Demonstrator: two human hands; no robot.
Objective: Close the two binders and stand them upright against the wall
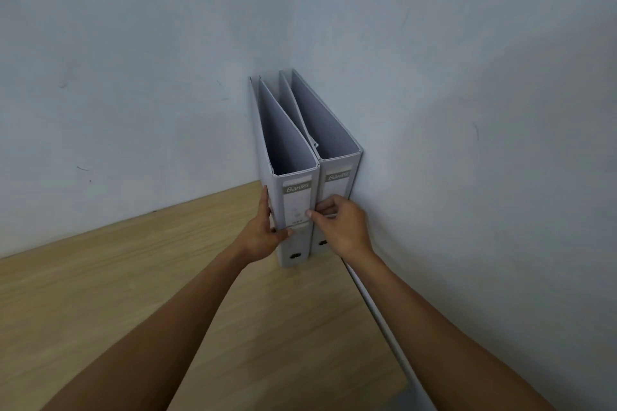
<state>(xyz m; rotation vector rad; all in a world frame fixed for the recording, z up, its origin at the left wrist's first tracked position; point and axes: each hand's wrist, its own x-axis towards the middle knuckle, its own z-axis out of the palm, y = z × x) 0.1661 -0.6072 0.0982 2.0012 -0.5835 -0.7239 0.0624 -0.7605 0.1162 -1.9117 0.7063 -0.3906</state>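
Observation:
Two grey lever-arch binders stand upright side by side in the corner where the two walls meet, spines facing me. The left binder (295, 197) is held by my left hand (263, 237), fingers along its left cover and thumb on the spine. My right hand (340, 227) rests against the right binder (339, 183), with thumb and fingertips pinching at the seam between the two spines. The right binder's cover lies against the right wall (467, 143). Both binders are closed, their tops showing empty insides.
The binders stand on a light wooden table (167, 310). A pale back wall (167, 77) runs behind it. A white strip (377, 314) runs along the table's right edge by the wall.

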